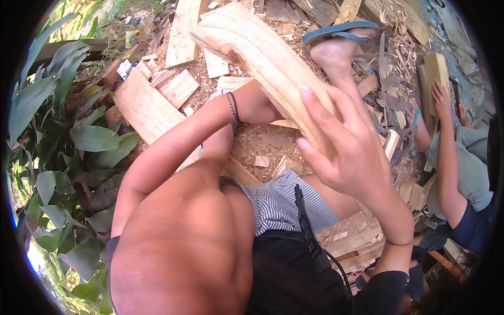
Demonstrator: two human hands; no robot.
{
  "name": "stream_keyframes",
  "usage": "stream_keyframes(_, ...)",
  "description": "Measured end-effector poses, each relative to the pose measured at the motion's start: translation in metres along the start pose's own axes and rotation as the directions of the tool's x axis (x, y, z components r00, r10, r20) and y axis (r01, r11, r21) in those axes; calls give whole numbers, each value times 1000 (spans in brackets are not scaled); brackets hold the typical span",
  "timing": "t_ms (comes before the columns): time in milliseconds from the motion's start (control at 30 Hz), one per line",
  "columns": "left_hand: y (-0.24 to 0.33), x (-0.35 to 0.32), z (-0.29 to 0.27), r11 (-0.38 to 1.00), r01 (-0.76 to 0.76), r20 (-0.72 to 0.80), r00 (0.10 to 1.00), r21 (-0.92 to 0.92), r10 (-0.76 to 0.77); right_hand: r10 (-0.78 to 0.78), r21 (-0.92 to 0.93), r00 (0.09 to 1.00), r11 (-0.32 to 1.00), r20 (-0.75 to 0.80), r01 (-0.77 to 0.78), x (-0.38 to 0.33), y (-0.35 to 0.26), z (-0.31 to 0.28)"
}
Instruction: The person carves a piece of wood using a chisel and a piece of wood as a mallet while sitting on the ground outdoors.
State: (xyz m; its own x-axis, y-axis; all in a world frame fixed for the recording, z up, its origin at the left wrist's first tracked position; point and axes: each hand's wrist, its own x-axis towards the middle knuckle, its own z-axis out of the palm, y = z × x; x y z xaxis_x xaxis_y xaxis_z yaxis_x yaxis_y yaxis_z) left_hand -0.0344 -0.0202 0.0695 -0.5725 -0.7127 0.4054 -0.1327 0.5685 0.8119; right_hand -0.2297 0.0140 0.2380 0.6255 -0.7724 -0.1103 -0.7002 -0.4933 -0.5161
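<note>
A pale, carved piece of wood (268, 58) is held up in front of me, slanting from upper left to lower right. It has a curved, broader far end and a rough hollow along its left edge. My right hand (352, 149) holds its near end, fingers laid along the surface and thumb at the lower side. My left hand (257, 105), with dark bands at the wrist, reaches under the wood's left edge and grips it from beneath. The wood hides the fingers of that hand.
Wood chips and shavings (262, 142) cover the ground. Boards (147, 107) and offcuts lie at left and top. Leafy plants (47, 173) crowd the left side. At right, another person's hand (441, 100) rests on a wood block (436, 68). My sandalled foot (336, 50) is stretched ahead.
</note>
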Motion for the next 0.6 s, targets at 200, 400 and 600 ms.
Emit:
stream_keyframes(200,8,-12,4,963,235,88,970,-133,-225,1,63,994,998,-108,6,-6,4,2)
stream_keyframes(400,22,-57,3,822,419,-89,870,-384,-485,234,109,909,972,-345,-209,-11,39,8)
stream_keyframes(600,20,-96,9,906,188,-312,896,-380,-317,535,467,758,815,-374,-345,-62,69,82)
